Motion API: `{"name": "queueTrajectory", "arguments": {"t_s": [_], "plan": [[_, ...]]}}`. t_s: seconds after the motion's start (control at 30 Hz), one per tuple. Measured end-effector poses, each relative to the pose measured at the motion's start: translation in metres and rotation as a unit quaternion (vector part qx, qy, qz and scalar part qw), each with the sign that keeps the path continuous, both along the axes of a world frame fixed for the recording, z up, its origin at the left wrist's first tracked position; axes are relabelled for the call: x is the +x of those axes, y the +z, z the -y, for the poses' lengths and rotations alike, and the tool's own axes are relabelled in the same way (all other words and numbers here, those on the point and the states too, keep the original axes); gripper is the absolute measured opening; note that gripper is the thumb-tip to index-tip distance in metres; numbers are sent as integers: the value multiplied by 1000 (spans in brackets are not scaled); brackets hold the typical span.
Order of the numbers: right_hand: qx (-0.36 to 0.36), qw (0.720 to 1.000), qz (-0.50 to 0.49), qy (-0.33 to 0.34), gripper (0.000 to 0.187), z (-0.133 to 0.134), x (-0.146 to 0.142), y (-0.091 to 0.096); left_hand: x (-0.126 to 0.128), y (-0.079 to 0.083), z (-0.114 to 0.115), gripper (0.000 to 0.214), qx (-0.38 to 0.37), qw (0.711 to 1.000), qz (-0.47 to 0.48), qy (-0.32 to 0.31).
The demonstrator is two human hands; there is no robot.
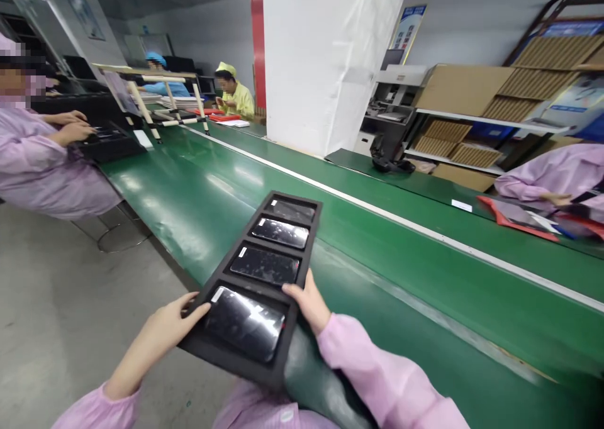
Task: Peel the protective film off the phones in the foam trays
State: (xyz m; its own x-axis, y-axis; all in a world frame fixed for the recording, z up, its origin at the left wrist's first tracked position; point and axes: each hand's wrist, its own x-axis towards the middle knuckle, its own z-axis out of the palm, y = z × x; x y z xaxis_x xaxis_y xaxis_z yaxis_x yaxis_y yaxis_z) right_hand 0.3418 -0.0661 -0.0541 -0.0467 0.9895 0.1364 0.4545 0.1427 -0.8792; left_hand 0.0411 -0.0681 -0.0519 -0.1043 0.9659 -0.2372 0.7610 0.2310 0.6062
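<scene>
Your left hand (172,325) grips the near left edge of the tray (226,355); your right hand (309,303) grips its right side. The tray extends over the near left edge of the tabletop (401,246); whether it rests there is unclear. All four slots hold phones (245,322), none left to fill; the tray is not yet released.

Between the hands (309,300), the tray (201,338) looks matt and foam-like, while the phones (245,325) set in it have smooth, glossy, glass-like faces that throw back bright glare. Beyond the hands the tabletop (401,253) wears a smooth, shiny covering, plastic or rubber by its look, and the sleeves (377,366) just behind them are soft, creased cloth with a faint sheen. Well ahead and to the right of the hands, the carton (465,89) is plain matt cardboard.
</scene>
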Motion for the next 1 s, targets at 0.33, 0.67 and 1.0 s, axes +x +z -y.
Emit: {"name": "queueTrajectory", "arguments": {"t_s": [0.33, 0.67, 1.0], "plan": [[-149, 975, -64, -150, 41, -9, 183, 31, 162, 7, 86, 105, -129, 928, 242, -252], [-68, 895, -177, -404, 100, 55, 173, -9, 224, 34, 20, 38, -10, 840, 389, -378], [-78, 891, -235, -381, 89, 92, 150, -8, 77, 11, -189, 41, 152, 963, 220, 47]]}}
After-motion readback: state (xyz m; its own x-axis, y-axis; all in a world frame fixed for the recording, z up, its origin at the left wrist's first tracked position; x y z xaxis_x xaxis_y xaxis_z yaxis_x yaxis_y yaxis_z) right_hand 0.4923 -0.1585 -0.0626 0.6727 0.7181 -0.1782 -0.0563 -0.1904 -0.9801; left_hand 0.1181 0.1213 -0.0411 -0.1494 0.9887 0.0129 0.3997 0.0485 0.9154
